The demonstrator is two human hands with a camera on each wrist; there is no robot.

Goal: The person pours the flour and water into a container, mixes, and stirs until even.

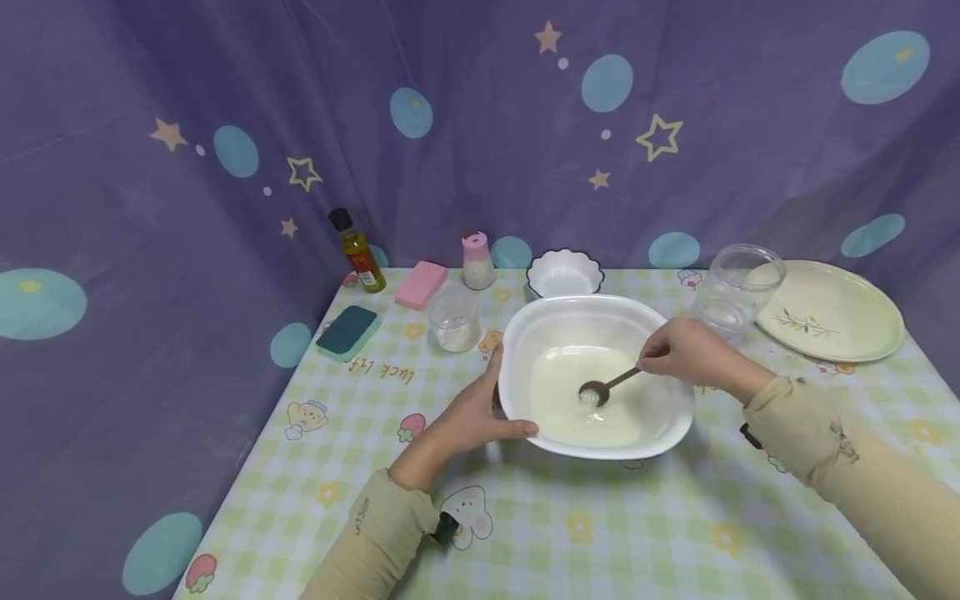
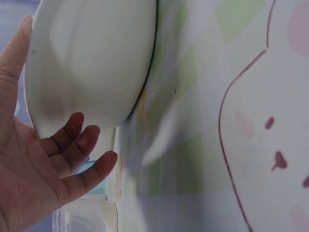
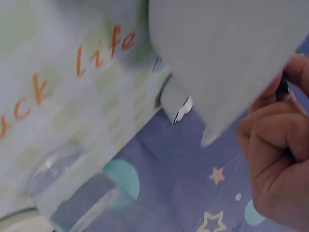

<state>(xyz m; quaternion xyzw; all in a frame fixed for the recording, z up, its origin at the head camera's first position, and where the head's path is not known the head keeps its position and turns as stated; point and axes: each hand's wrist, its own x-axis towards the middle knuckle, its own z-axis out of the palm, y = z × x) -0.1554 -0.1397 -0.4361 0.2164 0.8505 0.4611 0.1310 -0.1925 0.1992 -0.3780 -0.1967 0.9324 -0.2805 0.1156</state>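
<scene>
Desk (image 1: 525,533) with checked cloth, purple star backdrop | right hand (image 1: 693,354) pinches spoon (image 1: 603,387), bowl end in white liquid | left hand (image 1: 472,412) clasps large white bowl (image 1: 660,417) rim at desk centre | judged: stirring under way, liquid looks smooth; emptied glass jar (image 1: 735,287) beside.

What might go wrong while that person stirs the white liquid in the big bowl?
1. The spoon sits in shallow milky liquid; a brisk stir might splash it over the low rim of the white bowl onto the checked tablecloth.
2. The right hand works close to the empty glass jar; a wide elbow swing might knock it.
3. The left hand only steadies the bowl's edge, so it could slide.
</scene>
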